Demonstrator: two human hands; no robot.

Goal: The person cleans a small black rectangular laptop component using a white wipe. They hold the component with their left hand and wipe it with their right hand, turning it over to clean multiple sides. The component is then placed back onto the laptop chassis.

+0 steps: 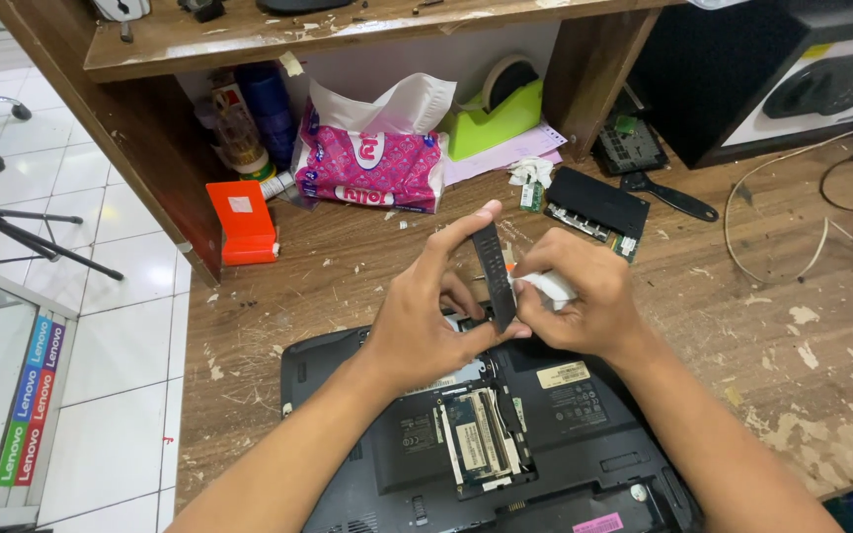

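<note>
**Head view: memory stick held edge-on above an opened laptop**

Head camera looks down on a worn wooden bench (742, 326) with chipped paint. At the back, under a shelf, stand a pink tissue pack (372, 163), a green tape dispenser (494, 114), an orange box (242, 222) and some bottles. A second circuit board with a black cover (599, 209) lies behind the hands, a black-handled tool (670, 197) just beside it. White cables curl at the right.

A black laptop (565, 434) lies bottom-up at the near edge, its hatch off and a bay with a seated module (476, 439) showing. Nothing lies between the hands and the bay.

The memory stick (494, 276) is a long, narrow dark strip, held upright and slightly tilted above the laptop's rear edge, seen nearly edge-on.

The left hand (417, 321) pinches it, forefinger along the top end and thumb at the lower end. The right hand (584, 301) is closed round a small white wad (550, 286), pressed against the stick's side. Both forearms reach in from below.
</note>
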